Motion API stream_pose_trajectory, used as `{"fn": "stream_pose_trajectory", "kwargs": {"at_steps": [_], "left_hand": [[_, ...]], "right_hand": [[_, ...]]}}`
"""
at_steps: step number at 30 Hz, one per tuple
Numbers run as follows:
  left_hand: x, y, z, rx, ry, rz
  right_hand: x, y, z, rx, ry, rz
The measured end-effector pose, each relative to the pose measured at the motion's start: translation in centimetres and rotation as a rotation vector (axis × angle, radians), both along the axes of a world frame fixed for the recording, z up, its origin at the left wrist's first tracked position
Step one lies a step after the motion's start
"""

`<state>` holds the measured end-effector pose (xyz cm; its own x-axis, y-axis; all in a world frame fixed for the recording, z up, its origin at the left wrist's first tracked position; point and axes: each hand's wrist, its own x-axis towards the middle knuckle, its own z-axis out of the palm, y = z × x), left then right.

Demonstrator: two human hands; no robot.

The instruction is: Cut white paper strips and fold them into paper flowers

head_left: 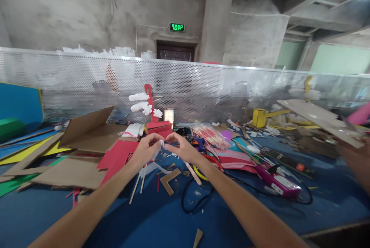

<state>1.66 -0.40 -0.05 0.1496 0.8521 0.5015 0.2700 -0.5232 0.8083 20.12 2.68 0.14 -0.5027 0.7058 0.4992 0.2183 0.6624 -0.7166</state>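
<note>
Both hands meet over the middle of the blue table. My left hand (148, 147) is closed, its fingertips pinching a small piece of white paper (162, 144). From the other side, my right hand (180, 147) pinches the same white piece with thumb and fingers. A whitish strip (154, 167) lies below the hands, near thin wooden sticks (135, 188). Just behind the hands stands a red cardboard model (150, 105) with white rolls and white flower-like shapes on its upright. Red card sheets (120, 155) lie beside my left hand.
Brown cardboard pieces (69, 169) fill the left side. A bag of sticks (211, 136), a purple device (277, 182) and a black cable (185, 211) lie right. A perforated metal screen (187, 90) closes the back. Another person's hand (354, 159) is at the right edge.
</note>
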Motion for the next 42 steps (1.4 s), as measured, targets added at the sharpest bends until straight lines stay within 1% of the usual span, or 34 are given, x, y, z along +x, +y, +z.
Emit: {"fn": "stream_pose_trajectory", "kwargs": {"at_steps": [4,7,11,15,19,21,27,33,36,42], "left_hand": [[0.2,0.0,-0.2,-0.044,-0.082,0.017],[0.6,0.0,-0.4,-0.034,-0.100,0.018],[0.8,0.3,-0.8,-0.011,-0.090,-0.004],[0.8,0.4,-1.0,0.031,-0.038,-0.014],[0.6,0.1,-0.7,0.050,0.068,-0.061],[0.5,0.0,-0.6,0.042,0.100,-0.049],[0.3,0.2,-0.5,0.033,0.041,-0.010],[0.2,0.5,-0.9,0.062,0.033,-0.014],[0.1,0.6,-0.8,0.033,0.003,-0.036],[0.0,0.5,-0.6,-0.086,-0.077,-0.060]], "right_hand": [[-0.2,-0.4,-0.3,0.029,-0.096,0.014],[-0.5,-0.4,-0.7,0.060,-0.131,0.038],[-0.8,-0.3,-1.1,0.044,-0.105,0.038],[-0.7,-0.1,-1.3,0.065,-0.125,0.009],[-0.4,0.1,-1.3,0.074,-0.182,0.000],[-0.3,0.1,-1.2,0.075,-0.203,0.007],[-0.3,-0.2,-0.6,0.057,-0.200,0.075],[-0.4,-0.5,-0.7,0.046,-0.163,0.078],[-0.3,-0.5,-0.6,0.050,-0.160,0.073],[-0.2,-0.4,-0.3,0.016,-0.188,0.089]]}}
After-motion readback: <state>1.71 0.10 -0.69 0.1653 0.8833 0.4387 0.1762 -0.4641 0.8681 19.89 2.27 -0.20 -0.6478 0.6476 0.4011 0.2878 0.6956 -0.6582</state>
